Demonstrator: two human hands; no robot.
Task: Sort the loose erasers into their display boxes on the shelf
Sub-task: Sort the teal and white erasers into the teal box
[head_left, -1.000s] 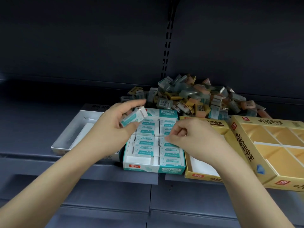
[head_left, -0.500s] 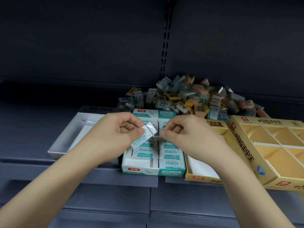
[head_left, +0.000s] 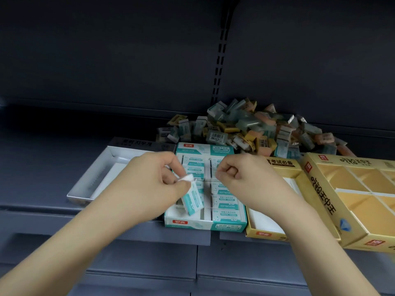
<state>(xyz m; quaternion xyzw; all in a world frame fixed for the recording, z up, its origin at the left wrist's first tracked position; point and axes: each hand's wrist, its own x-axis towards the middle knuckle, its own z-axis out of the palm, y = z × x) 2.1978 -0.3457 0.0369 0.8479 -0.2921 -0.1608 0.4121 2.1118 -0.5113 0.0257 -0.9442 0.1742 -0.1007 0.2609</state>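
Dim light; a dark grey metal shelf (head_left: 64,159) fronts a matching back panel (head_left: 106,50) with a slotted upright (head_left: 219,60).

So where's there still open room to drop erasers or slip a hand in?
Free: the silver tray left of the teal box, the teal box's near-left slot below the left hand and its eraser, and the gold boxes on the right. Crowded: the eraser pile behind, and the teal box's other rows.
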